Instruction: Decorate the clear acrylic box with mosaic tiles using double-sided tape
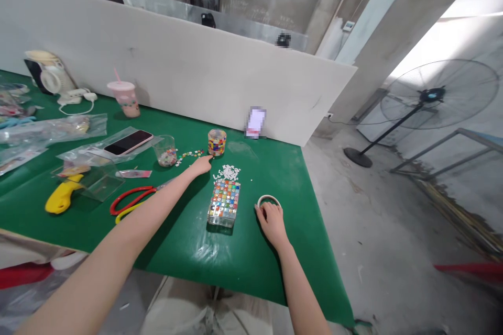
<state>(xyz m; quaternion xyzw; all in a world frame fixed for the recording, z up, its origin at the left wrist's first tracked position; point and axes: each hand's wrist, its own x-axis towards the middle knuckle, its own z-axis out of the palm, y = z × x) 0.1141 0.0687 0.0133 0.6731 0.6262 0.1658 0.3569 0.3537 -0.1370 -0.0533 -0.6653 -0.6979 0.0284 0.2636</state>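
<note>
My left hand (201, 166) reaches forward to the foot of a small clear cup covered in colourful mosaic tiles (217, 144). Its fingers are pressed together at the table; whatever they hold, if anything, is too small to make out. My right hand (272, 221) is curled on the near side of a white ring like a tape roll (271, 198), fingers closed at its rim. Between the hands lies a clear rectangular box with rows of mosaic tiles (225, 200) on top. White tile pieces (228, 172) are heaped just behind it, and coloured tiles (195, 154) lie scattered left of the cup.
Scissors with red and yellow handles (131, 201) lie under my left forearm. Left of it are a clear cup of tiles (167, 154), a phone (129, 142), a yellow-handled tool (64, 194) and a pink tumbler (124, 98). Another phone (255, 121) leans against the white partition (188, 68).
</note>
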